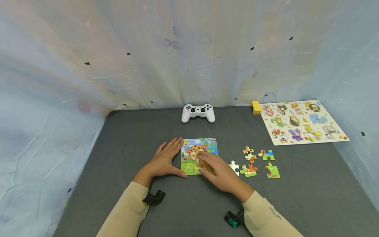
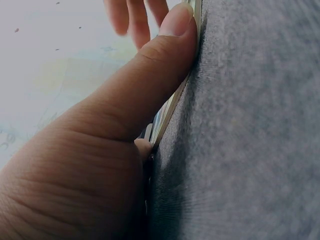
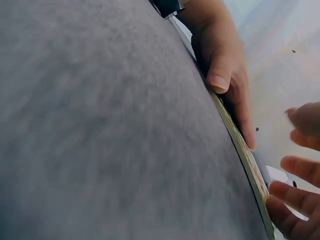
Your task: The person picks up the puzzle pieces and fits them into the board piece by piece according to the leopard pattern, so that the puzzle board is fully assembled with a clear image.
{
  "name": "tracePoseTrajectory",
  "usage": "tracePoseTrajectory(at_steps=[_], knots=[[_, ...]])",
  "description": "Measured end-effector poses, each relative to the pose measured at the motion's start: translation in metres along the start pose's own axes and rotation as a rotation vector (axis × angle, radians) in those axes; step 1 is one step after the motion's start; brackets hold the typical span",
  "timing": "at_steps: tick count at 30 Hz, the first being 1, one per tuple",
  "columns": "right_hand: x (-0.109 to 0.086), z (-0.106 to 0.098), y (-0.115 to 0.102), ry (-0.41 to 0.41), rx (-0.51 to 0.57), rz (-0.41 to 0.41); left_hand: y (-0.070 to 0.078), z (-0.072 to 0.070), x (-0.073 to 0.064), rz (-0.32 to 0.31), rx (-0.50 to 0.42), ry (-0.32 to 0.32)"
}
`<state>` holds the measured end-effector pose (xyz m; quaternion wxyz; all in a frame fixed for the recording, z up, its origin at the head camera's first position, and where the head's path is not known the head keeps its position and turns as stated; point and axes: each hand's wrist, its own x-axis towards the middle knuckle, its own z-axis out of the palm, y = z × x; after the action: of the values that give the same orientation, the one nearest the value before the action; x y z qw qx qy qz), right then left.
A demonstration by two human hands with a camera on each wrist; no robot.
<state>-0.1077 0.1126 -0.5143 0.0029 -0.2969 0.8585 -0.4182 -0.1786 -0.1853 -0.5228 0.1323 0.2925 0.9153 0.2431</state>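
A square jigsaw puzzle [image 1: 189,168] with a spotted leopard cub picture lies flat on the grey table. My left hand [image 1: 165,161] rests at its left side, fingers stretched along the edge and thumb at the lower left corner. In the left wrist view, the thumb [image 2: 150,60] lies against the puzzle's thin side. My right hand [image 1: 222,172] hovers over the puzzle's right half, covering part of the cub. Its fingers [image 3: 300,170] are loosely bent and spread in the right wrist view, with no piece visible between them.
Right of the puzzle lie several loose jigsaw pieces [image 1: 249,170], one showing a white face [image 1: 234,167]. A white game controller [image 1: 198,112] stands behind. At the back right are a yellow block [image 1: 256,108] and an animal peg board [image 1: 302,123]. A patterned cloth [image 1: 189,59] hangs behind the table.
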Motion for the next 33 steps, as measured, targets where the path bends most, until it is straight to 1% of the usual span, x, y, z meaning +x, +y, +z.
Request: tracePoseTrajectory(at_steps=[6, 10, 13, 16, 21, 24, 29, 31, 33], knots=[[-0.017, -0.013, 0.01, 0.117, 0.17, -0.011, 0.0, 0.002, 0.001, 0.008, 0.0, 0.008], [-0.03, -0.027, 0.018, 0.161, 0.304, -0.014, 0.001, 0.002, 0.002, 0.012, -0.001, 0.005], [-0.039, -0.041, 0.024, 0.177, 0.432, -0.014, 0.002, 0.002, 0.002, 0.007, 0.001, 0.0], [-0.046, -0.056, 0.032, 0.208, 0.496, 0.004, 0.001, 0.002, 0.002, 0.003, 0.005, -0.003], [-0.055, -0.075, 0.046, 0.244, 0.522, 0.049, 0.0, 0.003, 0.002, -0.001, 0.011, -0.006], [-0.058, -0.081, 0.056, 0.233, 0.517, 0.094, 0.0, 0.003, 0.002, -0.001, 0.011, -0.005], [-0.06, -0.082, 0.067, 0.163, 0.461, 0.17, -0.002, 0.002, 0.002, -0.011, 0.007, -0.011], [-0.059, -0.081, 0.069, 0.13, 0.426, 0.183, -0.003, 0.003, 0.002, -0.017, 0.005, -0.013], [-0.058, -0.08, 0.07, 0.095, 0.369, 0.207, -0.004, 0.003, 0.001, -0.02, 0.005, -0.015]])
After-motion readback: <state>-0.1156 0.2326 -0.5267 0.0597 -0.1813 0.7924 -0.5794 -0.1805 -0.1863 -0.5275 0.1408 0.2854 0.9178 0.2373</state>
